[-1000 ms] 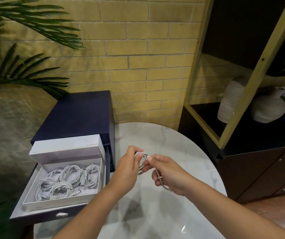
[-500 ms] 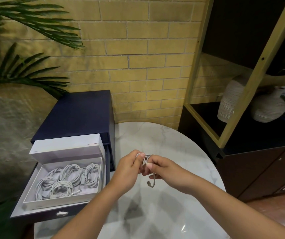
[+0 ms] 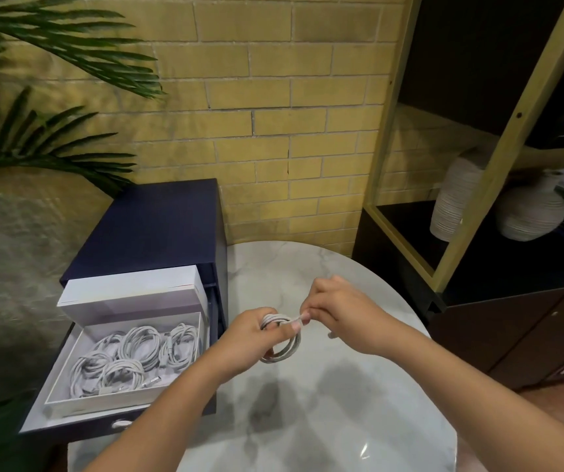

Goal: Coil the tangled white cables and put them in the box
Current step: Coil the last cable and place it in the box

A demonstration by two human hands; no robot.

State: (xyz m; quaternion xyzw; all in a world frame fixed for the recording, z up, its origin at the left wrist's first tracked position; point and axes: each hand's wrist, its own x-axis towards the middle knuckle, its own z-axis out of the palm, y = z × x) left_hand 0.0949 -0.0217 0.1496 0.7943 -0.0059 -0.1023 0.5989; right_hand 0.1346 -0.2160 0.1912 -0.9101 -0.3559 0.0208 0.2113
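My left hand [image 3: 256, 335] grips a small coil of white cable [image 3: 284, 347] above the marble table [image 3: 325, 403]; the loop hangs below its fingers. My right hand [image 3: 338, 310] pinches the cable's free end at the top of the coil, right beside my left thumb. To the left, an open white box [image 3: 66, 362] sits in a pulled-out dark blue drawer [image 3: 76, 427]. Several coiled white cables [image 3: 137, 356] lie inside the box, whose lid [image 3: 130, 287] stands up behind it.
The dark blue drawer cabinet [image 3: 151, 226] stands against the yellow brick wall, touching the table's left edge. Palm fronds [image 3: 52, 42] hang at the upper left. A black and wood shelf unit [image 3: 478, 165] with two ribbed white vases [image 3: 529, 212] is at the right.
The dangling loose tail has been wound in; the cable is now a neat coil in my left hand. My right hand rose from below the coil to pinch its end at the top.
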